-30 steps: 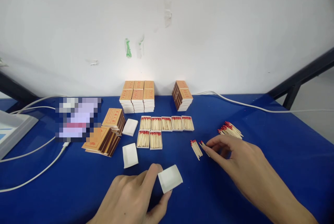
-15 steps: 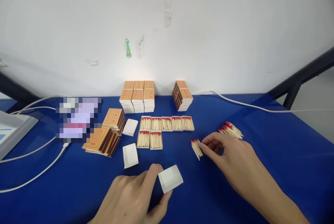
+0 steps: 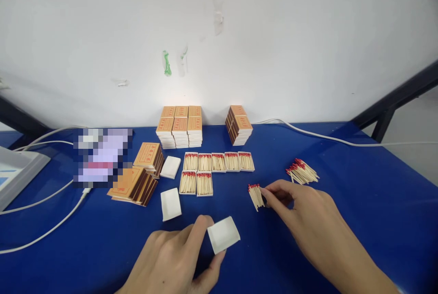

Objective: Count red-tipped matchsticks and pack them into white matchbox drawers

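My left hand (image 3: 171,257) pinches an empty white matchbox tray (image 3: 223,234) between thumb and forefinger, low on the blue table (image 3: 359,202). My right hand (image 3: 304,214) reaches left, its fingertips pressed against a small bundle of red-tipped matches (image 3: 255,195) lying on the cloth. A larger loose heap of matches (image 3: 302,171) lies behind that hand.
Several filled trays of matches (image 3: 217,162) sit in two rows mid-table. Two empty white trays (image 3: 170,203) lie to their left. Stacks of orange matchboxes (image 3: 180,126) stand by the wall, and orange sleeves (image 3: 138,180) are heaped left. White cables (image 3: 44,232) cross the left side.
My right hand has slid left, pushing stray matches together into the small bundle, which shifted slightly left. My left hand and its tray have stayed still.
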Available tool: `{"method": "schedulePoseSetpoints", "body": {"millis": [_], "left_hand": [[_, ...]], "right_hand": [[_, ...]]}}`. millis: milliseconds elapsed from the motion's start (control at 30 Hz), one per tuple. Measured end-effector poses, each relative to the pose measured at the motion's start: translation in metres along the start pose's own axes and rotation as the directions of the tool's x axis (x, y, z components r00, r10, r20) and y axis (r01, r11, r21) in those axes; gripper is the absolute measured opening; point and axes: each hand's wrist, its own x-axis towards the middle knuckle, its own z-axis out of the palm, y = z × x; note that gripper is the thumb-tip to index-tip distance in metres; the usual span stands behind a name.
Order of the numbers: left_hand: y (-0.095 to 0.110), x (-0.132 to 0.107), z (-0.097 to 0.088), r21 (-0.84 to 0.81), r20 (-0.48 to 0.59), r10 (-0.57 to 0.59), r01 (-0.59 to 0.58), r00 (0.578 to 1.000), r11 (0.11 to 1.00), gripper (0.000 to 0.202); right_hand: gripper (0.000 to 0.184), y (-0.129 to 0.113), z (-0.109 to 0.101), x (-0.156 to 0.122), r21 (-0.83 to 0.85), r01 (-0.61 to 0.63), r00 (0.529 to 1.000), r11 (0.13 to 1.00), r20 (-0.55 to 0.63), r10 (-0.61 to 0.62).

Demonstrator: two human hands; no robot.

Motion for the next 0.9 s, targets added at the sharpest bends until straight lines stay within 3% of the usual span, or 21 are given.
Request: {"method": "schedulePoseSetpoints", "body": {"millis": [467, 900], "left_hand": [[0.001, 0.000, 0.001, -0.001, 0.009, -0.002, 0.002, 1.000, 1.000, 0.011], [-0.001, 0.000, 0.000, 0.000, 0.011, -0.004, 0.004, 1.000, 1.000, 0.012]], "right_hand": [[0.030, 0.010, -0.003, 0.004, 0.046, 0.040, 0.999, 0.998, -0.003, -0.040], [0.038, 0.002, 0.000, 0.001, 0.029, 0.010, 0.999, 1.000, 0.034, -0.011]]}}
